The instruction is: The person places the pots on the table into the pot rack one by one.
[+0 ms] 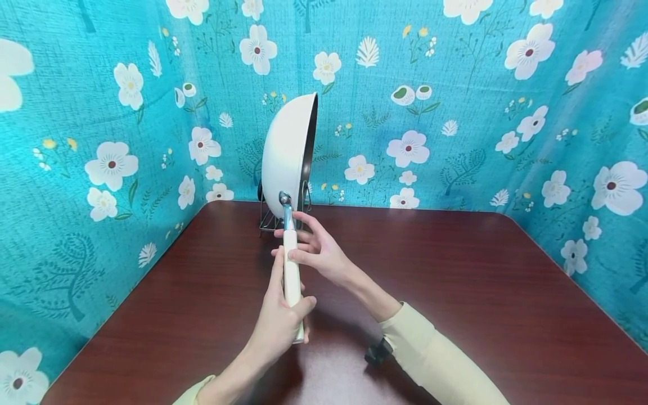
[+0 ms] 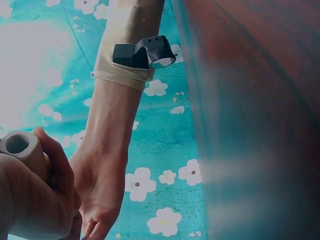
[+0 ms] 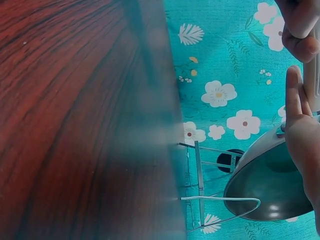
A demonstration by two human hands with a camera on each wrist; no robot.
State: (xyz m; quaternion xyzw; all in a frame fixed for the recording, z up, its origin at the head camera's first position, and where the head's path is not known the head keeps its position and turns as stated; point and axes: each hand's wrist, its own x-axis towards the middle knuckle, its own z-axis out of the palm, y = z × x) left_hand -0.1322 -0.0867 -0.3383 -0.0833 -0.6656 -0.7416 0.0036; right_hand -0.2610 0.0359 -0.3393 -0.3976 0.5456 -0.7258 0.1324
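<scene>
A white frying pan (image 1: 287,152) with a dark inside stands on edge, its inside facing right and its cream handle (image 1: 292,270) pointing at me. My left hand (image 1: 275,318) grips the handle near its end, thumb over the top. Farther forward, my right hand (image 1: 324,253) is at the handle's front part, thumb beside it and extended fingers passing behind it. The right wrist view has the pan's dark inside (image 3: 272,185) beside the wire rack (image 3: 200,190). In the left wrist view the hollow handle end (image 2: 20,143) pokes out of my left fist.
The wire rack (image 1: 268,222) stands at the back left of the dark red wooden table (image 1: 430,281), partly hidden by the pan. A dark oval piece (image 3: 230,160) shows at the rack. Blue flowered cloth (image 1: 379,112) hangs around the table. A black device (image 1: 378,352) is on my right wrist.
</scene>
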